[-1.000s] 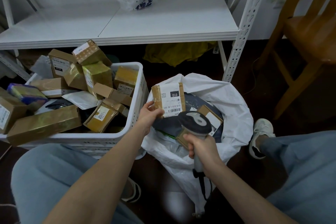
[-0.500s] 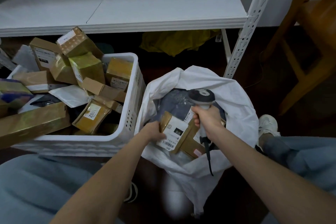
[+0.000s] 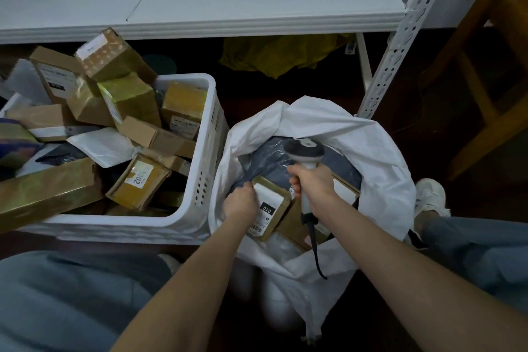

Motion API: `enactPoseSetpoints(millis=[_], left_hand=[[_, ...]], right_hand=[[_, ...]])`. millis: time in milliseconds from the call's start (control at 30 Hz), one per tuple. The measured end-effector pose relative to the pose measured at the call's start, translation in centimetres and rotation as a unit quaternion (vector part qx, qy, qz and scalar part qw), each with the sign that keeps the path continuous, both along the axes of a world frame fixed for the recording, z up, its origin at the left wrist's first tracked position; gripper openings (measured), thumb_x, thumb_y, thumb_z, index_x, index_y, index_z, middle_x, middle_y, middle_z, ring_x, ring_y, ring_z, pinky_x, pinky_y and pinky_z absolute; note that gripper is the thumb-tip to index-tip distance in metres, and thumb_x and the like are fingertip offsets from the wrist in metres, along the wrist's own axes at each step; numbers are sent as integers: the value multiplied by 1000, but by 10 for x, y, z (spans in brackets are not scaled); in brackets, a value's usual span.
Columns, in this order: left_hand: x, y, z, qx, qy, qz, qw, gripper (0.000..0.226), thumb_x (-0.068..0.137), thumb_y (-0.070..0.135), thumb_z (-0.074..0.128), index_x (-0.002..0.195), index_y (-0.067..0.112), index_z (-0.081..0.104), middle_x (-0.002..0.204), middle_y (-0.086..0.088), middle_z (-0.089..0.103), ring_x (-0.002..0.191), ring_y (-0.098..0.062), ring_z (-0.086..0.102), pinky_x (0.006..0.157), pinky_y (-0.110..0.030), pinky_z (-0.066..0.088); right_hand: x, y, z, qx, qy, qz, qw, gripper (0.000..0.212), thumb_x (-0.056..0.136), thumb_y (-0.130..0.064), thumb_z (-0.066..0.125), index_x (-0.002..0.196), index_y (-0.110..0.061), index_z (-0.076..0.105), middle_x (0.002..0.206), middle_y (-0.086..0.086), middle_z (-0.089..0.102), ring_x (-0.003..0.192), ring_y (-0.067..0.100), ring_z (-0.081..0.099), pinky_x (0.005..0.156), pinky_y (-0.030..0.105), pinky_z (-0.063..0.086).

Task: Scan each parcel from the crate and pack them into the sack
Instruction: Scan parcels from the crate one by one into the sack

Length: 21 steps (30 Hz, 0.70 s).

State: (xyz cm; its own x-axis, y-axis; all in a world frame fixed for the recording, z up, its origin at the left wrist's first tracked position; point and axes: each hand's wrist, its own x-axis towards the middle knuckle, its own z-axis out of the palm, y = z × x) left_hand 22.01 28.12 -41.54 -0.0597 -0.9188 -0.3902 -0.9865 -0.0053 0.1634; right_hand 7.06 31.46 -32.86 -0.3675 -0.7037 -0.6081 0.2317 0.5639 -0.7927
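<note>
We saw the parcel (image 3: 270, 210) lying inside the mouth of the sack (image 3: 380, 180), on top of a grey mailer (image 3: 268, 157) and a flat cardboard box (image 3: 291, 226). Its long axis ran from far to near, tipped a little sideways, with the white label facing up and the barcode end nearest the person. The left hand (image 3: 240, 203) gripped its left edge with curled fingers; their tips were hidden beneath it. Just beside it, the right hand (image 3: 313, 184) was wrapped round the handle of the scanner (image 3: 304, 150), whose head pointed away over the mailer, while the cable (image 3: 315, 251) hung over the sack's near rim.

To the left stood the white crate (image 3: 205, 151), touching the sack and heaped with brown and gold boxes, one marked 002 (image 3: 140, 177). Both sat on a dark floor (image 3: 428, 137) under a white shelf (image 3: 257, 3) with a perforated upright (image 3: 400, 37). A yellow cloth (image 3: 280, 54) lay below the shelf, and a wooden chair (image 3: 485, 80) stood to the right.

The crate's left side was cut off, the sack's depths were dark, and the small label print was unreadable.
</note>
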Motion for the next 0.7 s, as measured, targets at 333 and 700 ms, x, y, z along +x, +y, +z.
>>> enactPoseSetpoints(millis=[333,700], left_hand=[[50,-30,117,-179,79,21,980,31,92,21,49,123,16,52,114,-8,62,100,-29,62,76,-40,53],[180,-112,128,-142,205,348,904,81,81,57,65,137,5,38,132,-16,48,115,-35,53,89,-42,50]], right_hand=[[66,-31,53,-53,-19,45,997,17,87,-14,67,73,-6,61,57,6,57,47,14,48,46,25,42],[165,-111,67,-54,-44,121,990,22,86,-18,72,73,-4,61,56,7,54,45,14,46,46,26,41]])
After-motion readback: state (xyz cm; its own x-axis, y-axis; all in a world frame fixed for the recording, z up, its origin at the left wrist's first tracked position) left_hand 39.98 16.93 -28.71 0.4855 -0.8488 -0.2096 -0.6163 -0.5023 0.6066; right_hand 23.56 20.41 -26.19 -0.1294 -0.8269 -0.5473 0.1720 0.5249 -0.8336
